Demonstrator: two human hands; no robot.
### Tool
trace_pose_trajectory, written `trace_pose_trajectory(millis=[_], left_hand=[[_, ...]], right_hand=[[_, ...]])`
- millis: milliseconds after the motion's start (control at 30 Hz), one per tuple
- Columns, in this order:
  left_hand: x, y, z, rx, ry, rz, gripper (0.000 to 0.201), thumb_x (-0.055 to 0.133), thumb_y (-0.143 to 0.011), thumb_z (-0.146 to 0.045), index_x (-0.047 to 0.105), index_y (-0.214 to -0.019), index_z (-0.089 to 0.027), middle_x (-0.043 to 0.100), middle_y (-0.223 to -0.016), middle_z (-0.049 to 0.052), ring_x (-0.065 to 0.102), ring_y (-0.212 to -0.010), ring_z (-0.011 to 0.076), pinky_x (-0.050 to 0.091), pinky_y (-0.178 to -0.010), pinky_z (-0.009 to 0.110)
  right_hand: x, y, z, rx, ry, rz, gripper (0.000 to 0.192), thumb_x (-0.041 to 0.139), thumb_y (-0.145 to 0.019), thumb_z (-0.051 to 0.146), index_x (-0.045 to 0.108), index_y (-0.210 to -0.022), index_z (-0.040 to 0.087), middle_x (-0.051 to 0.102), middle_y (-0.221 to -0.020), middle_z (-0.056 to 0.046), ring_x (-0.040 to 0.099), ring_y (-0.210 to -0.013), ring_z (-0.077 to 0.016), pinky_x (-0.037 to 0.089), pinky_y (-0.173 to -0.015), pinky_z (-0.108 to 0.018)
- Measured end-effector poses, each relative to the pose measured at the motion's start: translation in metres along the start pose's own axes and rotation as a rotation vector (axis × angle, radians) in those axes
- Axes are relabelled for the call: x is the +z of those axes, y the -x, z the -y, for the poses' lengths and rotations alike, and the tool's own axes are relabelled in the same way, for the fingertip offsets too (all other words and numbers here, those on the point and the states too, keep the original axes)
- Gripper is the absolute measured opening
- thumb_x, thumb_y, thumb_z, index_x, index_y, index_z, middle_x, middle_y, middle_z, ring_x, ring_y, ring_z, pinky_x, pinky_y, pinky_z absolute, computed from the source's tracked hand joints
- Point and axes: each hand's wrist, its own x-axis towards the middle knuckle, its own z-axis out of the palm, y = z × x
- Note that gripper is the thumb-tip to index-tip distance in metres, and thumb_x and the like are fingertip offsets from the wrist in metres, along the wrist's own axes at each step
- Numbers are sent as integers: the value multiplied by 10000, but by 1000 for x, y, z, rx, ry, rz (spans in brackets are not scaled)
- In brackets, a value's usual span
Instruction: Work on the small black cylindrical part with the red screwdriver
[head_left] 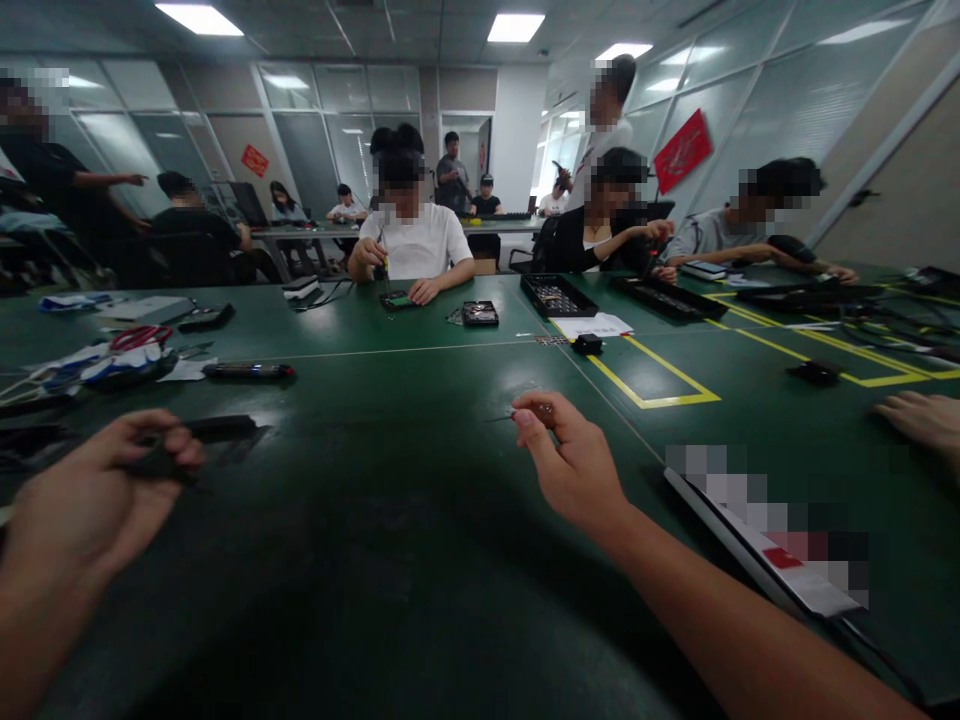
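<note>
Slender tool with a thin straight metal shaft and a short reddish-brown handle (499, 419), held above the dark green tabletop (420, 620) near mid-view, shaft directed leftward. Right hand (576, 468) has it pinched, thumb and forefinger together on the handle. Left hand (86, 490), near the left edge, has its fingers curled closed round a small dark object (154, 460); blur hides what it is. Just beyond that hand, a long black strip-like item (225, 428) lies on the table; farther back, a dark pen-shaped implement with a red tip (247, 371), then red-handled scissors (142, 338) by a heap of blue-and-white fabric (124, 365). Right forearm passes beside a long white bar-shaped item (697, 515), partly pixelated, with a dark cable (874, 645) at its near end. At the right edge, another person's hand (922, 415) rests on the table. Ahead of the right hand: small black block (587, 344), a yellow tape outline (679, 402), and a black rectangular tray of small parts (556, 297). Across the table, a person in a white T-shirt (424, 245) bends over a dark case with a green patch (399, 299).
</note>
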Motion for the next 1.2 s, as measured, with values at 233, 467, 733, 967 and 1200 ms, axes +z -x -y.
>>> trace_pose_trajectory(millis=[233,467,733,967,1200], left_hand=[[99,50,66,-162,66,583,216,495,-592,-92,614,-767,-135,534,-649,37,507,-644,156,422,-602,246],[155,94,100,-25,26,949,263,615,-717,-186,593,-977,-155,574,-849,16,536,-807,158,420,-755,280],[148,91,130,157,-327,1097,207,688,-867,-295,592,-1007,-176,622,-937,34,594,-881,198,468,-813,344],[147,87,132,340,-377,1062,248,704,-872,-244,665,-1112,-199,687,-1078,51,630,-1024,231,463,-948,384],[148,87,134,321,-356,1044,274,714,-852,-234,679,-1122,-199,696,-1083,58,639,-1038,239,468,-960,384]], right_hand=[[2,0,-3,47,-39,-34,221,533,-1011,340,622,-1178,225,708,-899,-28,681,-817,-192,504,-752,-330],[-3,-2,7,11,10,-78,203,568,-988,367,631,-856,226,647,-693,13,606,-639,-158,447,-620,-288],[1,2,3,21,-72,-111,245,603,-987,385,582,-800,229,561,-650,42,529,-600,-135,408,-594,-288],[4,6,0,27,-222,-136,181,547,-1027,373,630,-939,240,657,-791,13,646,-712,-150,508,-689,-300],[9,7,-6,41,-165,-36,199,545,-1025,409,632,-979,236,681,-830,-13,678,-732,-170,521,-691,-316]])
